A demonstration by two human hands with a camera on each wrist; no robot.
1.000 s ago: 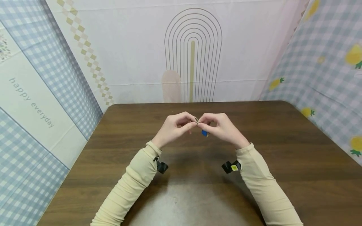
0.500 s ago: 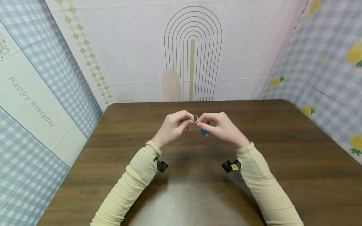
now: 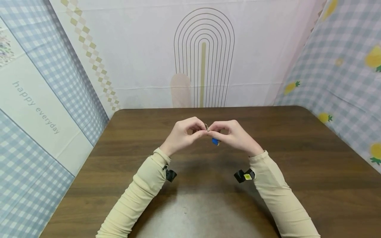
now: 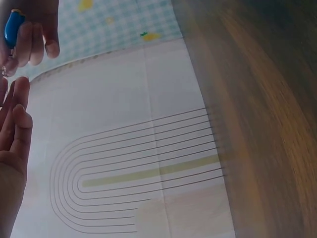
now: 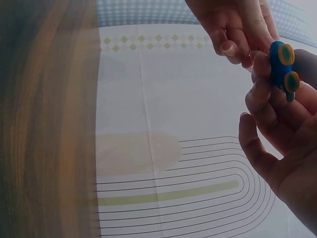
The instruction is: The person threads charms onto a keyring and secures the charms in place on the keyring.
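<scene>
Over the far middle of the table, my left hand (image 3: 182, 136) and right hand (image 3: 236, 136) meet at the fingertips. Between them is a thin metal key ring (image 3: 206, 126), mostly hidden by the fingers. My left thumb and fingers pinch the ring from its left side, and my right thumb and forefinger pinch it from the right. A small blue charm (image 3: 215, 141) hangs below the right fingers. From the right wrist, this keychain charm (image 5: 279, 74) shows orange-and-green round parts, like a toy vehicle's wheels; the left wrist view shows only its smooth blue back (image 4: 14, 29).
A brown wooden table (image 3: 190, 205) lies under both arms. Behind it hangs a white cloth (image 3: 143, 49) with arch lines. Checked cloths stand at the left (image 3: 29, 138) and right (image 3: 333, 76). Small black wrist cameras sit inside both cuffs.
Half a second ago the left thumb was drawn back and more of the ring showed. Now that thumb reaches forward to the right fingertips, covering most of the ring. The right hand barely moves.
</scene>
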